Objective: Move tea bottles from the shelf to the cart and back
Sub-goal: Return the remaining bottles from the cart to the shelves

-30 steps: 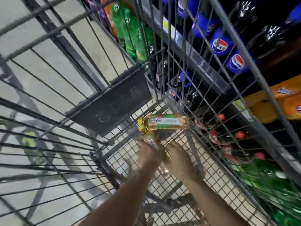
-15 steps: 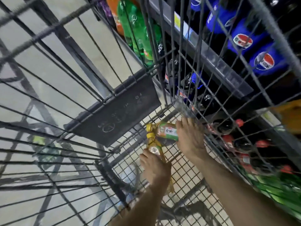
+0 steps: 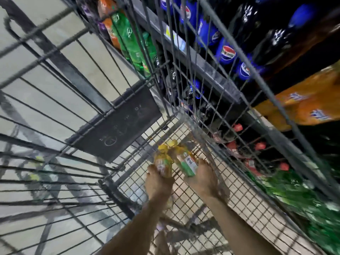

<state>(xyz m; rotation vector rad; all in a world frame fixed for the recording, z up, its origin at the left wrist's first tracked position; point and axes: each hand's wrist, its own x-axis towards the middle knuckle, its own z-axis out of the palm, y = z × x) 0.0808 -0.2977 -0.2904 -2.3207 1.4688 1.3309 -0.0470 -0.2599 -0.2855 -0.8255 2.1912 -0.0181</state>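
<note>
Cart (image 3: 239,205), far corner of its floor: two tea bottles, formerly crossed, now side by side, left hand (image 3: 159,183) clamped on left bottle (image 3: 162,165), right hand (image 3: 202,181) on right bottle (image 3: 186,163); apparently gathered for return to shelf (image 3: 193,57).

Pepsi globe logos on blue bottles (image 3: 226,52) at upper right; tea bottle label (image 3: 190,162) characters too blurred to read.

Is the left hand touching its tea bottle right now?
Touching. The head view shows the left hand wrapped around the lower end of the left tea bottle inside the cart, fingers overlapping its label with no gap.
</note>
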